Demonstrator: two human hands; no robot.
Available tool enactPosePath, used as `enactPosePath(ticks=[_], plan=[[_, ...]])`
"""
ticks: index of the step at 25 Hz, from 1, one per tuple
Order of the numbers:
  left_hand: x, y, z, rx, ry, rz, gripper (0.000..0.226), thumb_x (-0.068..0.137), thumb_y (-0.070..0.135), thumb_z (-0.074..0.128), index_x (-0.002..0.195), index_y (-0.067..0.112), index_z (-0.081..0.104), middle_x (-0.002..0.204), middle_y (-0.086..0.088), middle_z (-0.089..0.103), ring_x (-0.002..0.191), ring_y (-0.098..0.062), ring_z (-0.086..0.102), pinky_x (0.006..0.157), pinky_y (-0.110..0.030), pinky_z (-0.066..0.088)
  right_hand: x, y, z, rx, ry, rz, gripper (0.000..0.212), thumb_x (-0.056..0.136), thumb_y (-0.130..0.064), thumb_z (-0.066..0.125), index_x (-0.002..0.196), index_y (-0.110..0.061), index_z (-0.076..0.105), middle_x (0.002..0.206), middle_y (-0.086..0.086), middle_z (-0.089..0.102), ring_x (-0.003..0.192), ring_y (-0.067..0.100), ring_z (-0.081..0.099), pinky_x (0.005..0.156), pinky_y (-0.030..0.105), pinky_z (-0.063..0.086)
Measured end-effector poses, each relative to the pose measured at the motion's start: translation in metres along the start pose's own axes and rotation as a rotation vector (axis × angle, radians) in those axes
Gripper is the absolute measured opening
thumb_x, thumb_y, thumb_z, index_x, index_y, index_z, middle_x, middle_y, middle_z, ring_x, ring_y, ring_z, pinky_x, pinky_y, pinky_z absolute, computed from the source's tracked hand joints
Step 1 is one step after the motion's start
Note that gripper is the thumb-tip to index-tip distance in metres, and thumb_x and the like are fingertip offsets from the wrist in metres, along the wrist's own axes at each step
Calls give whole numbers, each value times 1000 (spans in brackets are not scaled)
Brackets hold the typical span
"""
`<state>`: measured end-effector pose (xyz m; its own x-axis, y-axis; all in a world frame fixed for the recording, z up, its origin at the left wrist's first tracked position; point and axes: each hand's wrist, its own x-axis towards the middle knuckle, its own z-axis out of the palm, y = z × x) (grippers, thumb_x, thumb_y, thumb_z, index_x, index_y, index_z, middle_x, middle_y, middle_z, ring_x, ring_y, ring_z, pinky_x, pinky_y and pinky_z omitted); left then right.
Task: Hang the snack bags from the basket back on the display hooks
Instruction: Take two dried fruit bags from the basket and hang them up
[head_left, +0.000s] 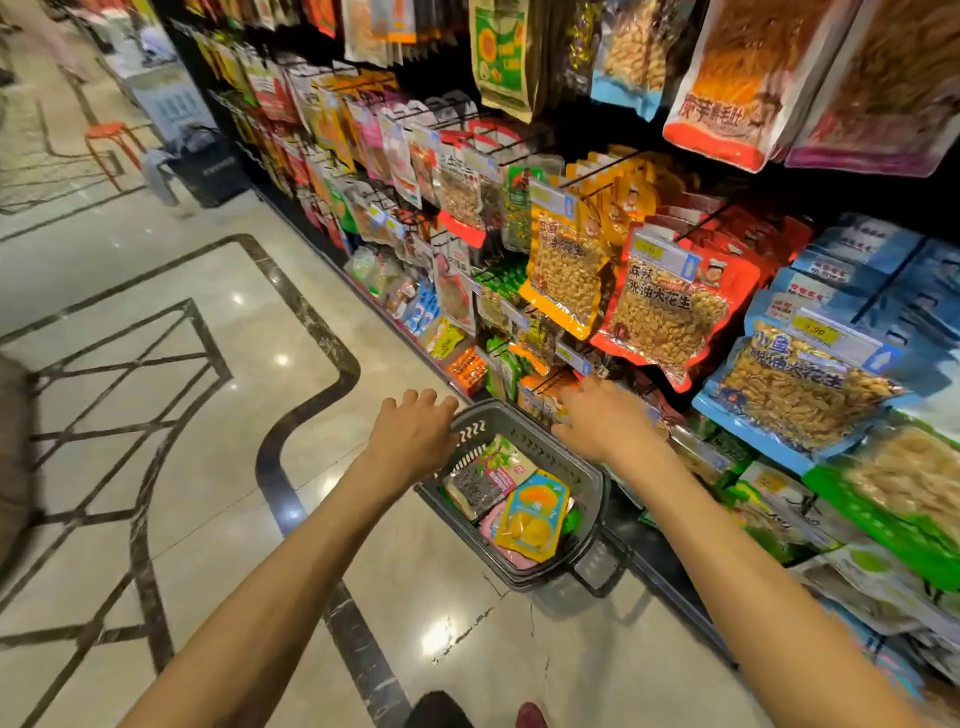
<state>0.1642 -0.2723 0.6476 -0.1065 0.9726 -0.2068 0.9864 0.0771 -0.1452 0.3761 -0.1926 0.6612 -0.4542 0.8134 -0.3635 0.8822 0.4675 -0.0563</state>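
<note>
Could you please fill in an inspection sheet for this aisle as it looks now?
Surface: glossy marble floor with dark inlay lines; a crack runs near the basket.
Job's things: grey basket on the floor beside the rack, holding several snack bags, a yellow bag on top; hooks crowded with hanging packs.
Clutter: red stool and dark bin farther up the aisle.
Hands: left hand rests on the basket rim; right hand reaches, fingers spread, toward the low packs, holding nothing visible.
Cables: nothing seen.
Surroundings: shop aisle, rack on the right.

Snack bags (511, 499) in basket (582, 470) on floor (171, 312), display hooks (597, 171) right
</note>
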Motion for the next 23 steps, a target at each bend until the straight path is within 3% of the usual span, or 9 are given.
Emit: enactPosePath(ticks=[6,13,17,20,23], plan=[[89,-32,43,8,-176,173,46,97,42,45,134,15,45,128,-12,55,119,-34,49,92,-46,41,72,-11,34,76,-191,132,52,98,-41,48,142,-15,42,145,13,42,131,35,42,103,48,41],[206,-92,94,90,-284,368,46,97,42,45,131,12,47,130,-13,56,121,-35,50,93,-45,42,155,-30,65,240,-281,383,46,100,-38,44,139,-13,45,142,18,42,128,36,43,101,48,40],[247,-112,139,54,-388,428,46,96,43,45,130,12,47,125,-16,59,117,-37,52,91,-45,43,187,-38,111,419,-347,450,37,92,-43,46,113,-15,58,105,12,62,90,30,61,81,44,55],[269,-118,188,4,-480,421,47,95,41,48,132,13,47,123,-18,61,113,-38,56,90,-45,46,196,-38,143,456,-442,530,40,92,-42,50,120,-14,57,117,14,61,101,35,61,81,41,53],[285,-115,240,-42,-565,386,45,96,39,47,132,12,48,124,-19,60,113,-38,57,90,-44,47,212,-29,178,499,-505,559,43,97,-37,50,130,-9,54,128,18,57,113,36,57,90,42,50]])
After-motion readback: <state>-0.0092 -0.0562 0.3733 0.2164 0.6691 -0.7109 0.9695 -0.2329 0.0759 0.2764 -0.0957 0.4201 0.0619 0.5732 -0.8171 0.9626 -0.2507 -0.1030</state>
